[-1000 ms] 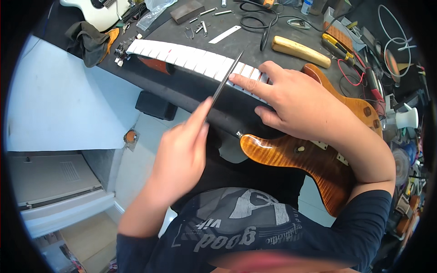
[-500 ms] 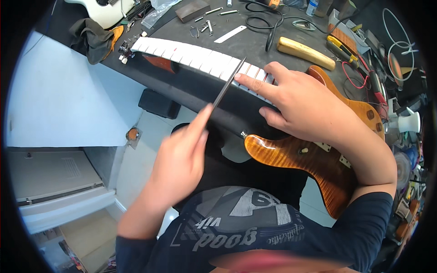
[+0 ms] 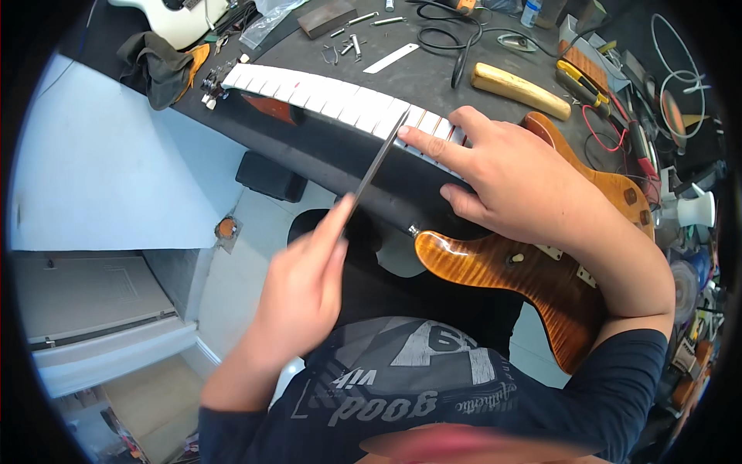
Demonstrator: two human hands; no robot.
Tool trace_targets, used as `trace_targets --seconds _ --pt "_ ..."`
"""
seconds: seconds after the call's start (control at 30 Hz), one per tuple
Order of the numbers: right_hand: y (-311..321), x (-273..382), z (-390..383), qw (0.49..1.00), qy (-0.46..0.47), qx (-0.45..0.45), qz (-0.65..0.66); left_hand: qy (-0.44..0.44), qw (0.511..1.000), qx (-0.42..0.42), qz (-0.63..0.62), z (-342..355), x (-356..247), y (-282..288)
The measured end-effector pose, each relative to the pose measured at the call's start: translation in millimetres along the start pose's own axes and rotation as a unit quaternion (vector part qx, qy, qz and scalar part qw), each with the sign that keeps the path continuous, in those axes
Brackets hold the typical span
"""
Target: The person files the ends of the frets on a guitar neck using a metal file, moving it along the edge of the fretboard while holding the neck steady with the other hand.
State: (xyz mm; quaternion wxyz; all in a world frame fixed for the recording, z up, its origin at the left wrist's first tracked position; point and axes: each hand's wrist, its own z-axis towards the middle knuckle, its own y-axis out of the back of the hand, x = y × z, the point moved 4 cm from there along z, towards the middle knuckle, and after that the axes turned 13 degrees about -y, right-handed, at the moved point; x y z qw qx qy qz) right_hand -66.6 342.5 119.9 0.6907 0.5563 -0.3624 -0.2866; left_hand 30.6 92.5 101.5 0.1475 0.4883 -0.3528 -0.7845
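Note:
A brown flame-patterned electric guitar (image 3: 483, 263) lies across the bench edge, its headstock toward the far left. White tape strips (image 3: 328, 94) cover much of its fretboard, leaving thin gaps at the frets. In my left hand (image 3: 301, 286), closed round its near end, a slim dark file (image 3: 376, 164) slants up to the neck; its tip lies across the fretboard where the tape meets the bare-looking frets. My right hand (image 3: 525, 174) rests over the neck near the body, index finger stretched to the fretboard right beside the file, thumb apart on the near side.
On the dark bench (image 3: 386, 85) lie a white ruler-like strip (image 3: 391, 58), a yellowish wooden block (image 3: 519, 90), a dark rectangular block (image 3: 328, 18) and coiled black cable (image 3: 456, 62). A dark cloth (image 3: 158, 69) hangs at the left edge. Tools crowd the right side.
My left hand has drawn back slightly toward me and down, pulling the file's tip nearer across the fretboard. My right hand and the guitar stay in place.

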Motion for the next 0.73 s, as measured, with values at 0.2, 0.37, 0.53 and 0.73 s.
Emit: trace_targets --seconds 0.2,0.37,0.53,0.73 --pt "3 6 3 1.0 0.007 -0.002 -0.01 0.045 0.999 0.024 0.011 22 -5 2" --pt "0 2 1 1.0 0.012 -0.014 -0.007 -0.03 0.999 -0.024 -0.002 73 6 -8" --pt "3 7 3 1.0 0.012 -0.007 -0.01 0.067 0.998 0.004 0.0 -38 -18 10" --pt "-1 4 1 1.0 0.016 -0.021 -0.003 -0.029 0.998 -0.02 0.045 66 4 -7"
